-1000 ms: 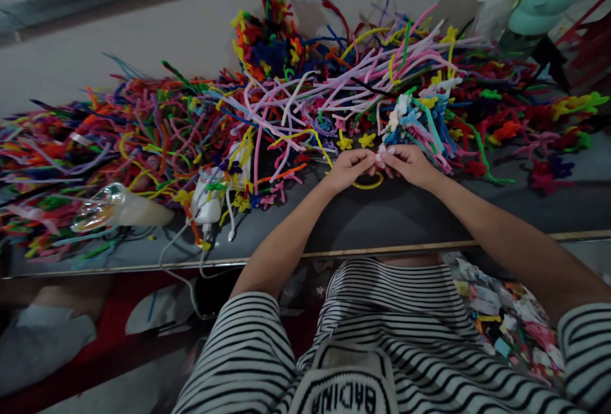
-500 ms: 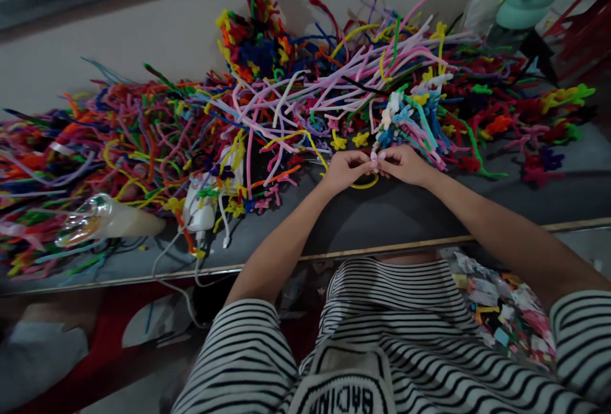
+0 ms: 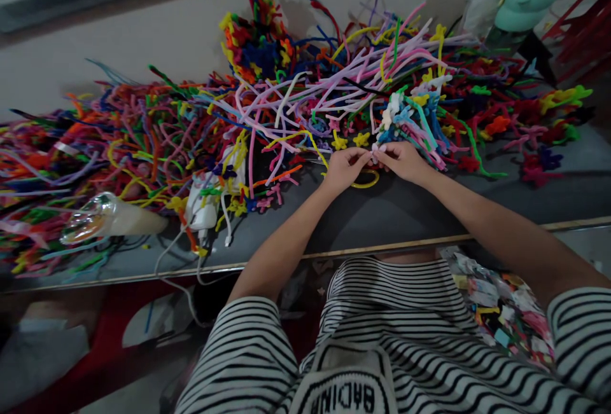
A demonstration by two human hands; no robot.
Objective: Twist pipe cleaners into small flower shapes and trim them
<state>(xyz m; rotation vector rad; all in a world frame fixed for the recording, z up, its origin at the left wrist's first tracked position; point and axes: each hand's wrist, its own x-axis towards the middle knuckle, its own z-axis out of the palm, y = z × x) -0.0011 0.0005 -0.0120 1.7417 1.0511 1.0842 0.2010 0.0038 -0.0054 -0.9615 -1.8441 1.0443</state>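
Together, left hand (image 3: 346, 168) and right hand (image 3: 405, 161) pinch small pale-pink piece (image 3: 375, 149), fully closed; yellow loop (image 3: 365, 186) near

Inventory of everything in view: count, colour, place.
Pale pink piece: one, pale pink, between the fingertips
Pipe cleaners: many, mixed, heaped along the table
Star shapes: two nearest the hands, yellow, just beyond them
Loop: one, yellow, beside the hands, perhaps scissors
Table: one, dark grey, across
Plug block: one, white, left
Cup: one, pale, lying far left
Container: one, teal, top right
Scraps: many, mixed, below right
Shirt: one, black-and-white stripes, bottom
Left grip, right grip: bare, at the piece
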